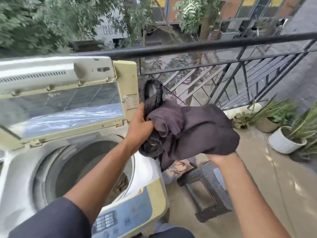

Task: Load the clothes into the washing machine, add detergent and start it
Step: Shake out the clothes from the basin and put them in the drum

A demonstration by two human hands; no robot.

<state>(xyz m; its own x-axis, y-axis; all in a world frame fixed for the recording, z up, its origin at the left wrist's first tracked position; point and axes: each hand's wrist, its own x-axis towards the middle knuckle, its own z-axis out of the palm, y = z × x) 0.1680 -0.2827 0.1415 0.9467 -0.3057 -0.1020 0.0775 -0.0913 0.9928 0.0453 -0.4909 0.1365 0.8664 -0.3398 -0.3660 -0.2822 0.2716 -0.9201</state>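
A top-loading washing machine [20, 169] stands at the left with its lid [65, 107] raised and its drum [85, 170] open; some brownish cloth lies deep inside. I hold a bundle of dark clothes [192, 129] in the air just right of the drum's rim. My left hand [139, 122] grips the bundle's left side. My right hand [221, 156] holds it from below and is mostly hidden under the fabric. The control panel [123, 219] sits at the machine's near edge.
A black metal railing [205, 47] runs behind the machine and the bundle. A dark plastic stool [207, 189] stands on the floor to the machine's right, with some cloth beside it. Potted plants [286, 140] line the right side.
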